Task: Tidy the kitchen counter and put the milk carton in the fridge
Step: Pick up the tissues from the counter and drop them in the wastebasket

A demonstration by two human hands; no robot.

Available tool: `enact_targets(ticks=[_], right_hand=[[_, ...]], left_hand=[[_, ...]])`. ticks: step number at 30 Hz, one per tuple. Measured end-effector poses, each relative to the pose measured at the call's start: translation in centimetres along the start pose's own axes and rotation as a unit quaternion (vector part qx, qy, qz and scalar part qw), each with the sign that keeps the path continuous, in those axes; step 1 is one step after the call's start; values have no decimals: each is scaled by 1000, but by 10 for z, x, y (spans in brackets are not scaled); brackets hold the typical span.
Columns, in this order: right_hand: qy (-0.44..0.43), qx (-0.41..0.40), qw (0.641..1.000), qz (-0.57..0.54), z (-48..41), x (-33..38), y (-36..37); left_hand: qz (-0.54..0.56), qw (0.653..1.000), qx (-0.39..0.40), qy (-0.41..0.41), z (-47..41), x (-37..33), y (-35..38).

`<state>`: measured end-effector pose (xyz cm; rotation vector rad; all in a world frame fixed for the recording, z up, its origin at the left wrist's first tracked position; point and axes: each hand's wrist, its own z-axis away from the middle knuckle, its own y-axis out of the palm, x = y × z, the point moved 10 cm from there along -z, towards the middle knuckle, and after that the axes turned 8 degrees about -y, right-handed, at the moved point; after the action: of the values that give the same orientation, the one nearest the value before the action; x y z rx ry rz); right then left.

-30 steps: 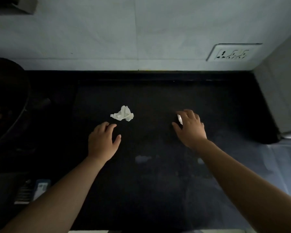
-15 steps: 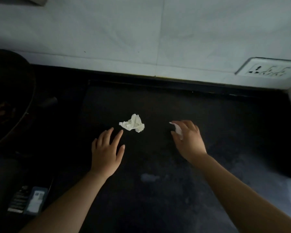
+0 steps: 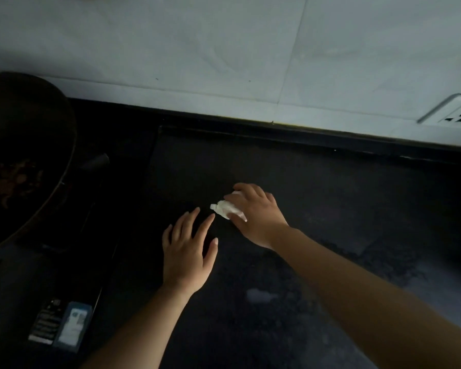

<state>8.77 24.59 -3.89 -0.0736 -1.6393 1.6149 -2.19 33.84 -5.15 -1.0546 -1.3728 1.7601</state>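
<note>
A crumpled white tissue (image 3: 225, 209) is pinched under the curled fingers of the right hand (image 3: 253, 214), low on the dark counter (image 3: 330, 209). Just beside the tissue, the left hand (image 3: 188, 251) is held flat with fingers spread, holding nothing. A dark pan (image 3: 24, 155) is seen well apart from the tissue, at the frame's left edge.

Crumpled white tissue (image 3: 225, 209), low over the dark counter (image 3: 317, 209), clutched under curled fingers (image 3: 248, 191)
</note>
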Motion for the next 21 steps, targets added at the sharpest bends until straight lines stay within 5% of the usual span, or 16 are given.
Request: enact_targets(ticks=[4, 9, 16, 21], right_hand=[[15, -2, 999, 46, 19, -8, -3], [151, -63, 986, 36, 31, -42, -21], [123, -70, 990, -14, 29, -30, -24], [117, -19, 990, 72, 27, -23, -3]], left_hand=[[4, 1000, -1, 1, 0, 1, 1], [4, 1000, 2, 0, -1, 1, 1], [6, 1000, 5, 0, -3, 2, 5], [6, 1000, -6, -2, 0, 4, 3]])
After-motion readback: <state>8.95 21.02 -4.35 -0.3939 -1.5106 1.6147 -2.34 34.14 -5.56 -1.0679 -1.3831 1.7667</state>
